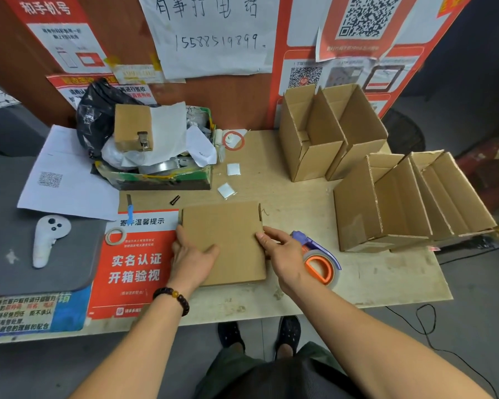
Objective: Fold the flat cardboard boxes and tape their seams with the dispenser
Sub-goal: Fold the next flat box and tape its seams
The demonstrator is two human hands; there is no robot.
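Observation:
A flat cardboard box [228,231] lies on the wooden table [386,277] in front of me. My left hand [192,254] rests on its left edge, thumb on top and fingers at the side. My right hand [283,251] touches its right edge with fingers spread. Just right of that hand lies the tape dispenser [317,259], purple and orange with a clear roll, untouched. Folded open boxes stand at the back right [329,131], and others lie tipped on the right [401,203].
A cluttered green bin [156,174] with a black bag sits at the back left. White papers [64,180], a white controller [48,237], a small tape roll [116,236] and a red notice [133,269] lie left. Small white packets [226,191] lie behind the flat box.

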